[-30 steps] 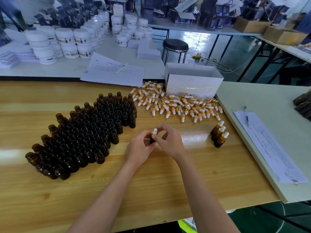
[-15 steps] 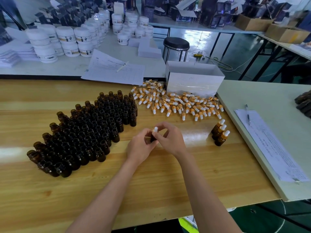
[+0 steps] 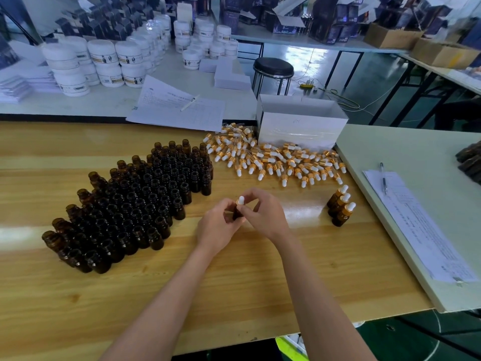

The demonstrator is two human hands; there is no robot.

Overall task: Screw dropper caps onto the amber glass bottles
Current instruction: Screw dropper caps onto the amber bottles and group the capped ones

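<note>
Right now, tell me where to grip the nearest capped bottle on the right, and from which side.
Grip the capped bottle by its amber body, below the gold collar, from the near side. It stands upright; two more bottles crowd its far side, and its white bulb is narrow and rounded.

My left hand (image 3: pixel 218 225) and right hand (image 3: pixel 265 214) are meeting over the middle of the bench (image 3: pixel 234 282), holding one bottle (image 3: pixel 237 214) between them with a dropper cap (image 3: pixel 241 200) on top of it. The open bottles (image 3: pixel 135 204) are standing packed together left of my hands and reaching back beyond them. The loose caps (image 3: pixel 273 160) are lying heaped behind my hands and rightward, up against a box (image 3: pixel 299 126) further back. Three capped bottles (image 3: pixel 341 207) are standing in a row well to the right. Past them, a paper sheet (image 3: pixel 416 230) carrying a pen (image 3: pixel 383 178) is lying on the neighbouring table (image 3: pixel 416 152).
</note>
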